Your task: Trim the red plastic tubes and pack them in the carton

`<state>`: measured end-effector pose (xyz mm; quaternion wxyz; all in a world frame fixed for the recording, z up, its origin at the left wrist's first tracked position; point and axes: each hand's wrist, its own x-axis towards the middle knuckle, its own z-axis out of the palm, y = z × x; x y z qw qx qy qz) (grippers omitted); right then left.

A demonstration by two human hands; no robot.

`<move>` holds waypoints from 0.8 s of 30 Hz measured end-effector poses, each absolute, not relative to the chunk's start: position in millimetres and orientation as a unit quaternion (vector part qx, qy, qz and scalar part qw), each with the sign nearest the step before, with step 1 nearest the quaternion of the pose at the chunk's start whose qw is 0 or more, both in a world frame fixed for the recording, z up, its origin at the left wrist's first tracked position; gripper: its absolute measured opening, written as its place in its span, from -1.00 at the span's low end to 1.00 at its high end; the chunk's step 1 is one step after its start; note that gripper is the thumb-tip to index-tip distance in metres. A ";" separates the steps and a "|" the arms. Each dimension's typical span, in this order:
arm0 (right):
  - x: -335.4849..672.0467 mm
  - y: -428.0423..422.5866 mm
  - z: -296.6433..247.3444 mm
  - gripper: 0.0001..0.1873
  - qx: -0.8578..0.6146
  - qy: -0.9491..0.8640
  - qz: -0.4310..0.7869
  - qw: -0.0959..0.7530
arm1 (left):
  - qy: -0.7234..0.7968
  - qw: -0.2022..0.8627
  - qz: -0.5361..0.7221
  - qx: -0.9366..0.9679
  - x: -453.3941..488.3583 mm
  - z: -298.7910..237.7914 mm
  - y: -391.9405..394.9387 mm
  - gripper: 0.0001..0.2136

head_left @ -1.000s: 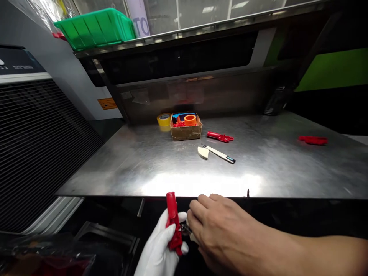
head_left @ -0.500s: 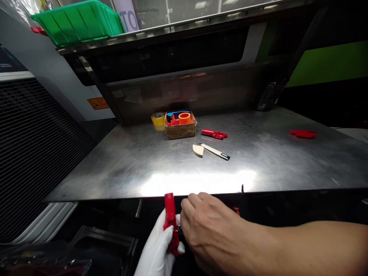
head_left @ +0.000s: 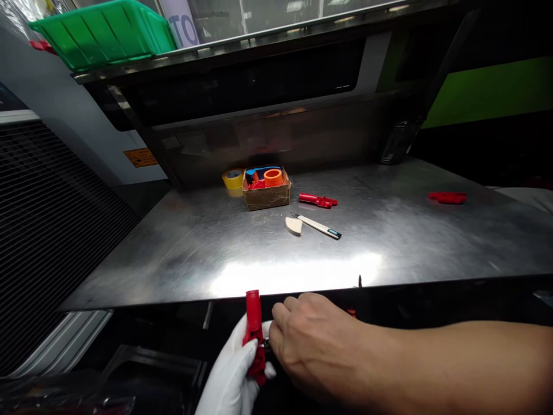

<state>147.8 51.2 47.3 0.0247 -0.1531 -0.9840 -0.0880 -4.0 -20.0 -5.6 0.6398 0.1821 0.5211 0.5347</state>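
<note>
My left hand (head_left: 235, 366), in a white glove, is closed around a red plastic part (head_left: 254, 314) with a tube-shaped upper end that stands upright. Bare and curled, my right hand (head_left: 305, 337) presses up against the part's right side. A small dark, metallic-looking bit shows between its fingertips and the red part; the rest of it is hidden behind the fingers. Both hands are just in front of the table's near edge. Beyond them on the table lie another red plastic part (head_left: 318, 200), a white-handled cutter (head_left: 319, 226) and a cream wedge-shaped piece (head_left: 294, 226).
A cardboard box (head_left: 266, 199) of orange, red and blue pieces stands at the back of the metal table (head_left: 181, 253), beside a yellow tape roll (head_left: 233, 180). Another red piece (head_left: 447, 197) lies far right. A dark bottle (head_left: 395, 144) stands back right; a green bin (head_left: 106, 34) sits on the shelf.
The view has shifted slightly, so the table's things sit a little further left. Both hands keep nearly the same pose around the red part.
</note>
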 end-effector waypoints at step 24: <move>141.0 37.9 34.5 -0.76 -0.212 -0.969 -0.117 0.051 | 0.508 0.632 0.559 0.172 -5.2 -12.7 -21.0 -0.56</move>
